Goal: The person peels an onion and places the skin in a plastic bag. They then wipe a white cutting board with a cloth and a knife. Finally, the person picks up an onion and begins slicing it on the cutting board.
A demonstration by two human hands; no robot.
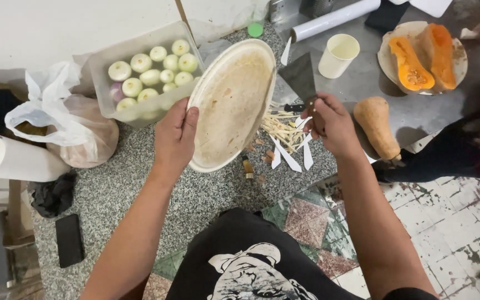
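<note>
Oval plate [232, 103] gripped at rim by left hand [175, 136], tilted over table [140, 189], soiled face presented for scraping; scraper [300, 78] clenched in right hand [333, 123], blade raised beside plate; peelings [281, 130] heaped below.

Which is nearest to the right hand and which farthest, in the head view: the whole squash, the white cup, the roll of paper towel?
From the right hand:
1. Whole squash, just to its right on the counter.
2. White cup, above it, farther back.
3. Roll of paper towel, far off at the left edge.

speckled granite counter [140, 183], worn patterned tile floor [451, 222].
</note>
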